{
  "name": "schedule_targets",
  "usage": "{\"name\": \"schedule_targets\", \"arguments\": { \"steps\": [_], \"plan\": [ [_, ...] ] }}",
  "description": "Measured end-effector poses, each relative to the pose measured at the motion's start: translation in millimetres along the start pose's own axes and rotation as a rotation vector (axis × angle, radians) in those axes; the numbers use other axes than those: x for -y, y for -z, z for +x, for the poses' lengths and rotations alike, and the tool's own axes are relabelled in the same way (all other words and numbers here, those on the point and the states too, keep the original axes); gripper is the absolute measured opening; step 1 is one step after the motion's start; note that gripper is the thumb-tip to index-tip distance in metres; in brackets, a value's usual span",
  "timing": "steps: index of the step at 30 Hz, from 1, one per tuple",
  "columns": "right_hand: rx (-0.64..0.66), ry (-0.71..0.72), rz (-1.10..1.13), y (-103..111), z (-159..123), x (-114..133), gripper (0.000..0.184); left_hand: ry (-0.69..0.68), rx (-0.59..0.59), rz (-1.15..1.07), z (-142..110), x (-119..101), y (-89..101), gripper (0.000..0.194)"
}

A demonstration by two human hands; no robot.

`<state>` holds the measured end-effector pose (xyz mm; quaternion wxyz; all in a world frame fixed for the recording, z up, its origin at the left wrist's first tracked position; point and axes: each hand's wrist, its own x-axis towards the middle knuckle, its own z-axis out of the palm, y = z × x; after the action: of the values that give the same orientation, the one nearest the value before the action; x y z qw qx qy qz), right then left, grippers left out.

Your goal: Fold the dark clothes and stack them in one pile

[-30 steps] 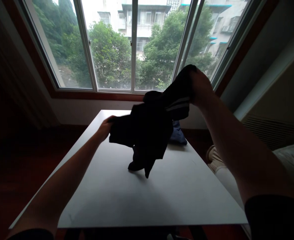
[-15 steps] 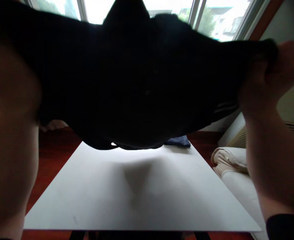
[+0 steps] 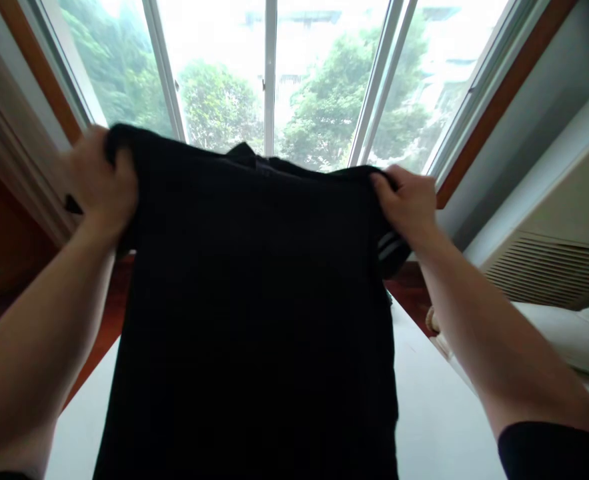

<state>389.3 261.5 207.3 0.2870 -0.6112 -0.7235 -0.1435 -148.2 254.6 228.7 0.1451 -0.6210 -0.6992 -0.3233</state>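
Observation:
A black short-sleeved shirt (image 3: 259, 300) hangs spread out in front of me, held up by its shoulders. Its collar shows at the top middle, and pale stripes mark the sleeve on the right. My left hand (image 3: 101, 177) is closed around the left shoulder, slightly blurred. At the opposite shoulder, my right hand (image 3: 407, 200) pinches the cloth between thumb and fingers. The lower end of the shirt runs out of view at the bottom.
Below and behind the shirt is a white table (image 3: 439, 393), mostly hidden by it. A wide window (image 3: 269, 80) stands ahead. On the right are a vented cream unit (image 3: 549, 267) and white bedding or cushions (image 3: 559, 333).
The shirt was bunched high and close to the camera; now it hangs down at full width, farther away. Both hands have moved forward and inward, still holding it. The view has tilted up.

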Motion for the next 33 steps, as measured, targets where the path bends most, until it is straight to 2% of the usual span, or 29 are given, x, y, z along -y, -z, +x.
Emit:
{"name": "schedule_targets", "arguments": {
  "steps": [2,5,7,8,10,13,14,16,19,22,27,33],
  "plan": [
    [0.188,-0.001,0.001,-62,-20,-4,0.059,0.033,0.177,0.117,-31,-1,-49.7,0.045],
    [0.461,-0.043,-0.014,-147,-67,-8,0.045,0.023,0.467,0.249,-97,16,-124.9,0.039],
    [0.623,-0.076,-0.036,-188,-102,-5,0.037,-0.037,0.698,0.291,-146,29,-163.1,0.054],
    [0.656,-0.075,-0.042,-203,-119,-1,0.036,-0.105,0.818,0.254,-169,34,-177.8,0.056],
    [0.719,-0.012,0.001,-227,-147,11,0.037,-0.211,0.932,0.177,-209,36,-200.0,0.052],
    [0.815,0.126,0.151,-252,-176,35,0.038,-0.298,1.007,0.069,-250,26,-223.5,0.052],
    [0.84,0.131,0.193,-259,-183,44,0.04,-0.304,1.024,0.038,-259,21,-230.0,0.054],
    [0.892,0.053,0.234,-270,-197,60,0.048,-0.289,1.051,0.0,-275,11,-240.6,0.059],
    [0.975,-0.068,0.19,-281,-220,75,0.061,-0.241,1.055,0.006,-294,2,-246.9,0.06],
    [1.003,-0.05,0.163,-281,-242,74,0.065,-0.212,1.011,-0.015,-313,0,-237.0,0.058],
    [0.94,0.004,0.246,-267,-264,54,0.056,-0.207,0.913,-0.077,-339,-6,-195.0,0.051],
    [0.951,0.028,0.255,-256,-265,52,0.055,-0.149,0.958,-0.075,-355,-24,-147.7,0.052]
  ]
}}
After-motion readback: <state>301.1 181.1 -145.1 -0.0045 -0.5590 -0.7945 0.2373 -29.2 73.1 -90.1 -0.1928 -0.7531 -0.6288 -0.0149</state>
